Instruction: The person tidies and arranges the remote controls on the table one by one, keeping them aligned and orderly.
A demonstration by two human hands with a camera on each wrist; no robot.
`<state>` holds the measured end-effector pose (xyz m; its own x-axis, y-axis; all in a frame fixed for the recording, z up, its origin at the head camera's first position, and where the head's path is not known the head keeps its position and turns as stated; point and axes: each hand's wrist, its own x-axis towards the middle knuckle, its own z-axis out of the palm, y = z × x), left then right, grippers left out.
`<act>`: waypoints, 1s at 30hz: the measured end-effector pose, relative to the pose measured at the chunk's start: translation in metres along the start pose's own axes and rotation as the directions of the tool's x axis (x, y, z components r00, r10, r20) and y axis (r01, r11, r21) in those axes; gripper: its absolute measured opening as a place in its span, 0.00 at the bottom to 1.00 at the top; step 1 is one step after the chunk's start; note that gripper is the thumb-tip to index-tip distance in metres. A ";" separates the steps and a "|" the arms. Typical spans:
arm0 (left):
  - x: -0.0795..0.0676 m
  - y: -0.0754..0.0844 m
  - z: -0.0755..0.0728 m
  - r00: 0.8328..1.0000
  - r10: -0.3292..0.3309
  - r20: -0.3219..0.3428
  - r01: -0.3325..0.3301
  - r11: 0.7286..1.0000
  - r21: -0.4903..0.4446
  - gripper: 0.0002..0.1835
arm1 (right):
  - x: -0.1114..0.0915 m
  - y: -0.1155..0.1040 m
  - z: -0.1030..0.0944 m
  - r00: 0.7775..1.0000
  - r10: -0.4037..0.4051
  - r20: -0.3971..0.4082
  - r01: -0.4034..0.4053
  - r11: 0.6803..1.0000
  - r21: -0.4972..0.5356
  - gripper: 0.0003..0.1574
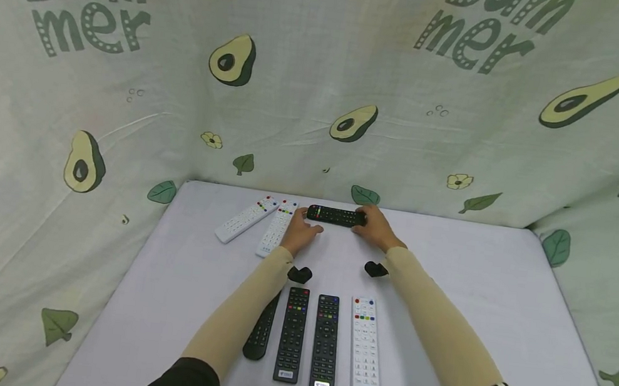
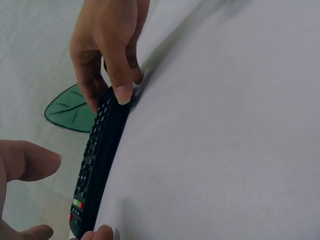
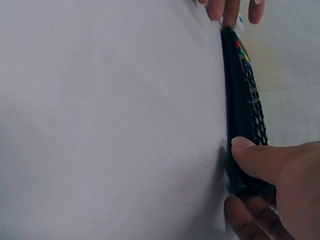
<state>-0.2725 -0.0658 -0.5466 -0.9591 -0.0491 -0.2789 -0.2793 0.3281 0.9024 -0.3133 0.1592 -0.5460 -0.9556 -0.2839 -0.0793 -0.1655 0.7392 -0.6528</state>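
Observation:
A black remote control (image 1: 335, 216) lies crosswise near the far edge of the white table, its colored buttons toward the left. My right hand (image 1: 375, 226) grips its right end, the thumb along the near side and fingers around the end, as the right wrist view shows. At the opposite end is my left hand (image 1: 299, 235), fingertips right at the remote's tip and the thumb spread away from it. Just left of that hand, two white remotes (image 1: 246, 219) lie slanted, the nearer one partly overlapped by the hand in the head view.
Closer to the body, a row holds black remotes (image 1: 292, 336) and a white remote (image 1: 366, 350). The left forearm partly covers the leftmost black remote (image 1: 262, 333). A printed cloth (image 1: 296, 47) hangs behind the table (image 1: 447, 283) and along its sides.

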 end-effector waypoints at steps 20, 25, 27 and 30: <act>0.009 -0.002 0.001 0.998 0.061 0.017 -0.061 0.998 -0.014 0.39 | -0.017 0.009 -0.008 1.000 0.020 -0.006 -0.019 0.999 0.049 0.36; 0.007 -0.003 0.000 0.994 0.099 0.038 -0.097 0.994 -0.051 0.37 | -0.032 0.011 -0.011 0.999 0.050 -0.012 -0.049 0.993 0.110 0.36; 0.006 -0.003 -0.001 0.993 0.107 0.046 -0.105 0.993 -0.044 0.36 | -0.039 0.011 -0.012 0.998 0.057 -0.020 -0.055 0.991 0.125 0.36; 0.004 -0.003 0.000 0.991 0.115 0.062 -0.114 0.993 -0.024 0.35 | -0.050 0.010 -0.014 0.998 0.053 -0.041 -0.047 0.988 0.144 0.36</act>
<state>-0.2751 -0.0672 -0.5503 -0.9801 0.0475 -0.1927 -0.1691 0.3087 0.9360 -0.2709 0.1891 -0.5384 -0.9722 -0.2189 -0.0831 -0.0836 0.6563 -0.7499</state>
